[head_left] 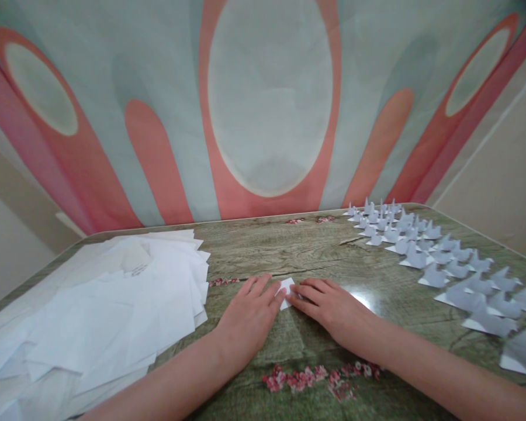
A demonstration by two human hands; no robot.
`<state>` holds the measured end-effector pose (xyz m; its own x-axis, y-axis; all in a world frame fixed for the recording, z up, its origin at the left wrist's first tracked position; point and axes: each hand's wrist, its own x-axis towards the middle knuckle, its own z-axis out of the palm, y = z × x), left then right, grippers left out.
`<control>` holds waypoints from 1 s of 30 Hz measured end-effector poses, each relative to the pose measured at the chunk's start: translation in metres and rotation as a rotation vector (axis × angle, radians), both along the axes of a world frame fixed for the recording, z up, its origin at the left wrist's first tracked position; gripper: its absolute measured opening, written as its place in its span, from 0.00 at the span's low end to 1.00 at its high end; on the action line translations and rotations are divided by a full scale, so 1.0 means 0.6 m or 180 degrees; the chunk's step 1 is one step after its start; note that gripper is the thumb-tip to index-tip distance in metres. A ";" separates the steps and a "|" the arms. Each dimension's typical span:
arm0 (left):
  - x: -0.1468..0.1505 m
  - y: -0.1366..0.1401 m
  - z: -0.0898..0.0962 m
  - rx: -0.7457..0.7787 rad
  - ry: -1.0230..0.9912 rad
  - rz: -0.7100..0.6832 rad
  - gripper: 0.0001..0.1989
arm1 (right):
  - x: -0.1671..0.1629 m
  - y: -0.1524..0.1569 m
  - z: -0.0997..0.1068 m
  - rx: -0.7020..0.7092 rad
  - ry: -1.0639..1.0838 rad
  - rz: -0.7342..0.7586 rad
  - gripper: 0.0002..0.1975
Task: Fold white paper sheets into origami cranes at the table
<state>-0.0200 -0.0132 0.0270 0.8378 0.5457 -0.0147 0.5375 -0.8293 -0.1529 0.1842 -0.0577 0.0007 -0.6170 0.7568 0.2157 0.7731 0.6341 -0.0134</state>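
Note:
A small piece of folded white paper (288,287) lies on the table in front of me, between my two hands. The thumb and index finger of my left hand (255,304) hold its left edge, while the other fingers rest nearly straight on the table. From the other side, my right hand (328,304) has its thumb and fingertips closed on the right part of the paper. Fingers cover some of the sheet, so its exact folds cannot be made out.
Loose white paper sheets (158,298) are heaped on the left of the wood-patterned table (245,245). Rows of folded paper birds (433,275) stand along the right side. Beyond the far edge hangs a patterned backdrop (269,105). Pink flower prints (302,378) decorate the tabletop.

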 end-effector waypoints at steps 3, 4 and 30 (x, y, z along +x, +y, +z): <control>0.001 -0.002 -0.001 0.0051 -0.0028 0.0083 0.19 | -0.001 0.000 -0.001 -0.0023 -0.0013 -0.0059 0.21; 0.001 -0.003 -0.001 0.0080 -0.0028 0.0104 0.19 | -0.001 0.000 -0.001 -0.0047 -0.0018 -0.0073 0.21; 0.009 0.007 -0.007 -0.0145 0.0007 -0.0269 0.21 | 0.036 0.013 -0.023 -0.0128 0.1569 -0.0359 0.19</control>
<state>-0.0147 -0.0088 0.0227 0.8807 0.4719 -0.0396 0.4651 -0.8777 -0.1152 0.2058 -0.0498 -0.0129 -0.3629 0.8266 0.4302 0.7324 0.5384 -0.4167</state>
